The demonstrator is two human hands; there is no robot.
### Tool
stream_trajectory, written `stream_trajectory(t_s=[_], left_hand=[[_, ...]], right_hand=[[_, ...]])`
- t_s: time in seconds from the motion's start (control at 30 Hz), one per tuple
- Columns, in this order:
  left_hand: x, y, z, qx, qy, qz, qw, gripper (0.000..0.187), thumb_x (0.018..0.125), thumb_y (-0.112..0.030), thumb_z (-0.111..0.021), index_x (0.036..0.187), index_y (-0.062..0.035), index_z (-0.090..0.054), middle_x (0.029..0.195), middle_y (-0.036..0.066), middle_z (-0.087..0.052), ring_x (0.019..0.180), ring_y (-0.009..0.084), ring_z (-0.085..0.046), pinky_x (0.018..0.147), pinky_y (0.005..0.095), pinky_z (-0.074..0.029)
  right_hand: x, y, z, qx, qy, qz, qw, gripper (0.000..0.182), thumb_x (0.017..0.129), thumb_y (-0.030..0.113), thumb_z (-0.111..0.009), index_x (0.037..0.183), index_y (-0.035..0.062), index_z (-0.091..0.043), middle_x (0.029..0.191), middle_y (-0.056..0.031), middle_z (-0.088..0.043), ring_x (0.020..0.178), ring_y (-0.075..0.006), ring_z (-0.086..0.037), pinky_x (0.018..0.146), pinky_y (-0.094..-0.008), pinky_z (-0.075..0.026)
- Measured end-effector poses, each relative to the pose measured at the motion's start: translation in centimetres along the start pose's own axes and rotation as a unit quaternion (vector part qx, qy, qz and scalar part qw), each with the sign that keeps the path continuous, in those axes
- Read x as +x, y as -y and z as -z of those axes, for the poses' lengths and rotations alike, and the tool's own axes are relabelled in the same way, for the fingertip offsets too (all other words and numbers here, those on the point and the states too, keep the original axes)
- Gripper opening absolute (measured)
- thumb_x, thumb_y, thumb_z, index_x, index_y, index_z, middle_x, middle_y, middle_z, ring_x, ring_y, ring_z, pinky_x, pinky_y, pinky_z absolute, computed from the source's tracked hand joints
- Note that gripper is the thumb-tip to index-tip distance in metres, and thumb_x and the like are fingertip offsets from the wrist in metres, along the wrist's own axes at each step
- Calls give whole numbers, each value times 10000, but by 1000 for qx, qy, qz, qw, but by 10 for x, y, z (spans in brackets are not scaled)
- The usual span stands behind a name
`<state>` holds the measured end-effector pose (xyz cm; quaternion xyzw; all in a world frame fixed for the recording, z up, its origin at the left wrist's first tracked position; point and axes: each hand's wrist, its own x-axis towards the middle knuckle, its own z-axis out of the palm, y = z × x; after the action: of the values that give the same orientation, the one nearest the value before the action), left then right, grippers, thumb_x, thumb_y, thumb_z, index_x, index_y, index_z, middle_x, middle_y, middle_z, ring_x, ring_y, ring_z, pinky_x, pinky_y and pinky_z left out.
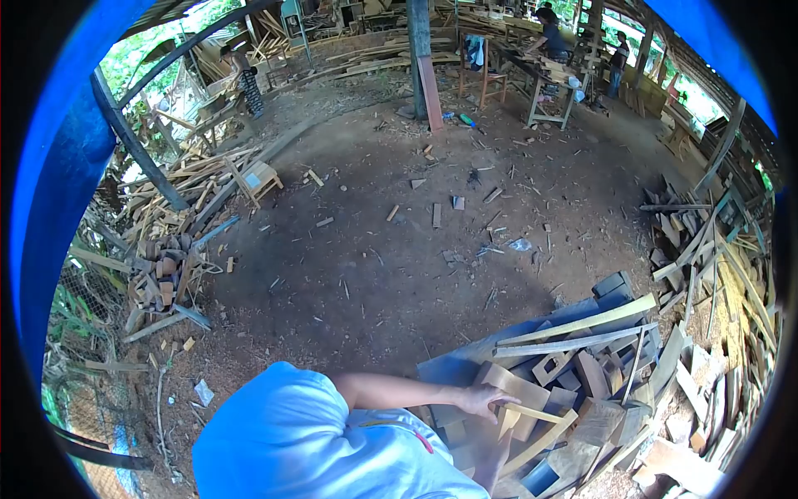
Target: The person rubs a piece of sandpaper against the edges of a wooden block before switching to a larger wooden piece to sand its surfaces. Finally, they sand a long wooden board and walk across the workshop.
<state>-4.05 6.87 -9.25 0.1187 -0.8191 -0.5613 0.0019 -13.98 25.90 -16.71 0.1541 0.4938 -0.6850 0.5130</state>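
My left hand (480, 402) reaches out to the right over a heap of wood offcuts, its fingers closed on the end of a pale wooden strip (534, 412). Just below it, my right hand (495, 459) is near a short pale piece of wood (505, 422); its fingers are not clear. A brown wooden block (514, 384) lies right beyond my left fingers. Close by is a curved wooden piece (544, 445). Several hollow, box-like offcuts (552, 367) sit farther into the heap.
Long boards (582, 320) lie across the heap's far side. A post (418, 58) with a reddish plank (430, 93) leaning on it stands ahead. More scrap wood (166, 270) is piled at left. Other people (553, 35) are at the back, near a workbench (544, 75).
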Motion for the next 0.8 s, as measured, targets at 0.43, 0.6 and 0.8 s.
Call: stream_trajectory(t_s=[0.43, 0.6, 0.8], left_hand=[[-64, -2, 60, -67, -22, -7, 997, 894, 672, -342, -816, 1414, -32, -425, 1292, 213, -570, 1133, 307, -598, 978, 381, -470], [-82, 7, 77, -119, -136, 84, 980, 728, 789, -349, -755, 1381, -45, -459, 1297, 175, -575, 1179, 285, -557, 991, 368, -443], [-115, 0, 106, -182, -160, 90, 966, 631, 878, -213, -666, 1434, -79, -400, 1337, 165, -551, 1210, 265, -531, 1021, 359, -407]], right_hand=[[-18, -4, -68, -50, 29, 52, 997, 381, 929, 285, -639, 1260, 172, -487, 1083, -26, -579, 917, -197, -615, 657, -331, -547], [-20, 7, -120, -175, 56, 95, 978, 448, 930, 244, -636, 1332, 183, -449, 1171, -17, -566, 989, -188, -603, 680, -361, -554], [-33, 5, -179, -196, 100, 138, 966, 477, 927, 168, -624, 1362, 146, -428, 1216, -16, -551, 1012, -145, -600, 613, -326, -601]])
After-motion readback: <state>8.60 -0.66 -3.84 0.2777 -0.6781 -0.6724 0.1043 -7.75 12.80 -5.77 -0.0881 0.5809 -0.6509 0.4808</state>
